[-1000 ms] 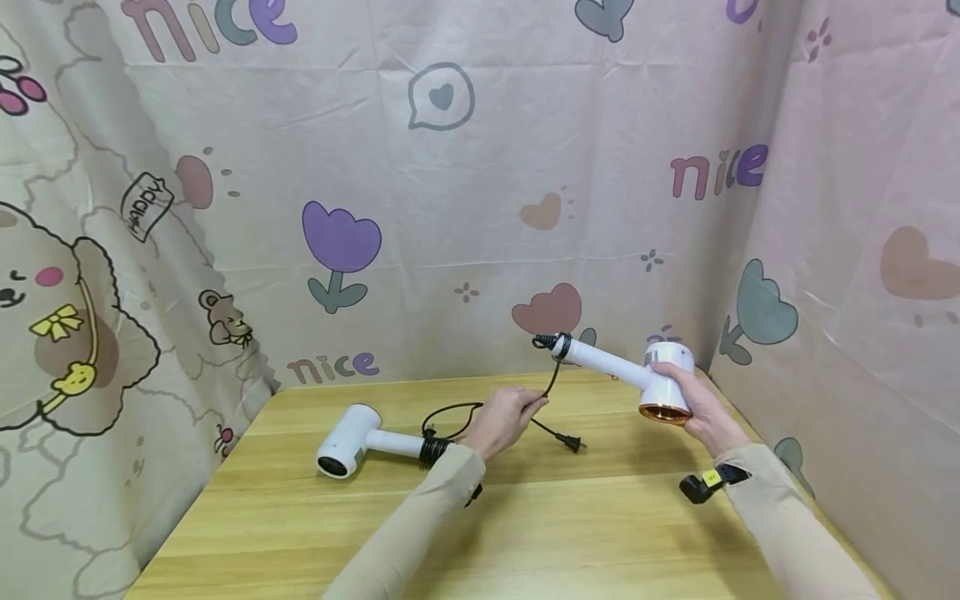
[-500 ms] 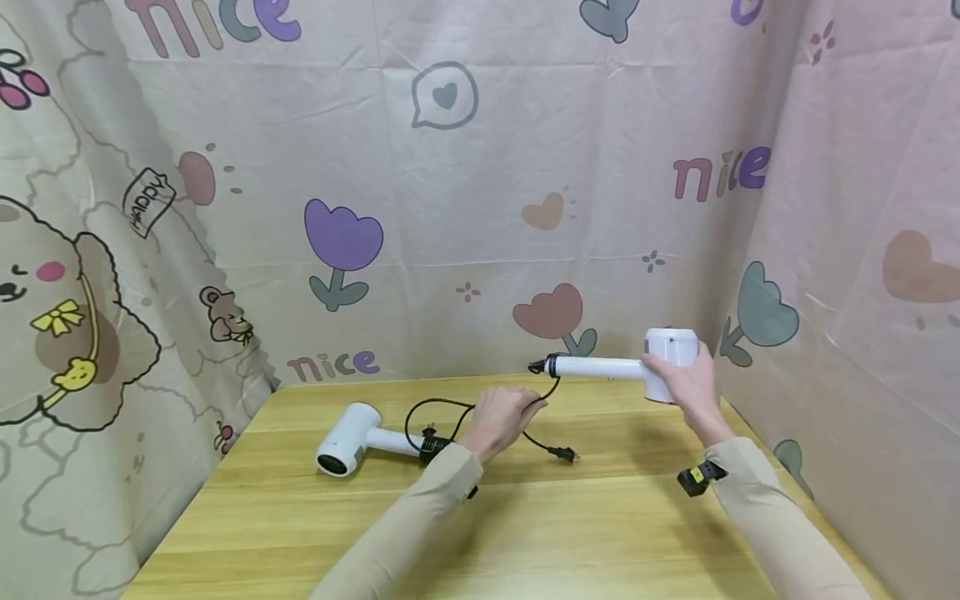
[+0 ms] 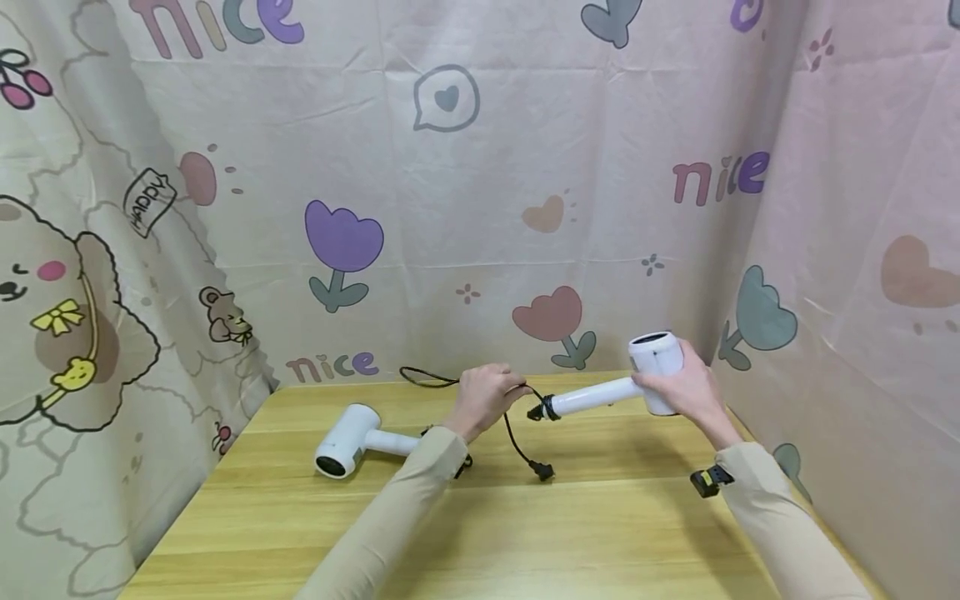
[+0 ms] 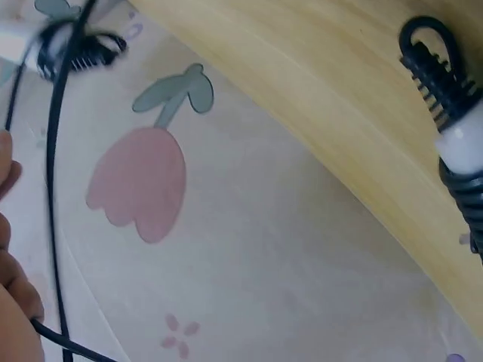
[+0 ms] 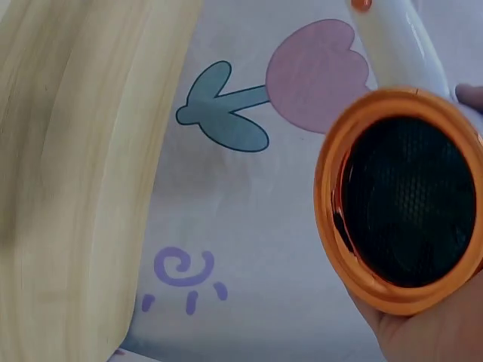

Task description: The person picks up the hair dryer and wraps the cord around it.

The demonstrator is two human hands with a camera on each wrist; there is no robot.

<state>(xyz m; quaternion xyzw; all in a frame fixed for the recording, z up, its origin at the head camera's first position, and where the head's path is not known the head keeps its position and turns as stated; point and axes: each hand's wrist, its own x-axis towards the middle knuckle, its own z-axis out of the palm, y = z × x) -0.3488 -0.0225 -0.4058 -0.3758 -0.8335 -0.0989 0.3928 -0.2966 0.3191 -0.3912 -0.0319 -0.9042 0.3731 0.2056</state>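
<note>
Hair dryer (image 3: 622, 388), right of the frame's centre, has tipped its handle end lower; right hand (image 3: 693, 387) grips its head, left hand (image 3: 486, 400) pinches the lifted cord (image 3: 512, 437), seemingly only partly wound.

So there's a light wood-grain table (image 3: 600, 533) and this kinda busy printed cloth (image 3: 480, 183) hanging left, far and right — purple tulip (image 3: 344, 237) far side, cartoon animal (image 3: 67, 350) left.

Two white hair dryers (image 3: 656, 362) (image 3: 349, 437), one wooden table (image 3: 585, 542), two beige sleeves (image 3: 382, 517) (image 3: 780, 517)
</note>
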